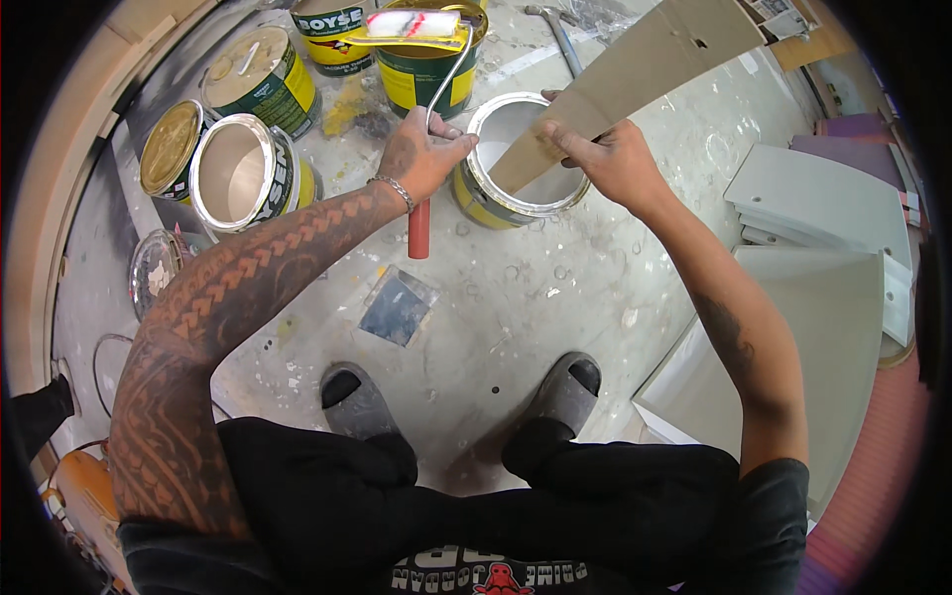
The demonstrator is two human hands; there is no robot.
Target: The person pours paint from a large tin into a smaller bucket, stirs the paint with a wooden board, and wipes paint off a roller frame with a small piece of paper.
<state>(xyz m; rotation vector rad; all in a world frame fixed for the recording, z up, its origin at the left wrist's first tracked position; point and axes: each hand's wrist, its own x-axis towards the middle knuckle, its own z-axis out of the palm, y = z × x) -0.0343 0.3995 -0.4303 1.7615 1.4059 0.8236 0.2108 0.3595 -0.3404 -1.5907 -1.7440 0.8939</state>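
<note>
My left hand [424,157] is closed around a paint roller [419,233] near where its wire frame meets the red handle. The white roller sleeve [409,24] with red marks points away from me, in front of a green and yellow can [421,87]. My left fingertips are close to the rim of an open paint can [475,201]; I cannot tell if they touch. My right hand [607,164] grips a long, flat, tapering wooden board [645,69], thumb on its face. Its narrow lower end reaches into the can, over pale paint.
At the left stand an open can with pale insides [206,203], a lidded can [260,79] and several others. A hammer [557,38] lies at the back. White curved panels [818,198] are stacked at the right. A dark square sheet [399,305] lies on the paint-spotted floor.
</note>
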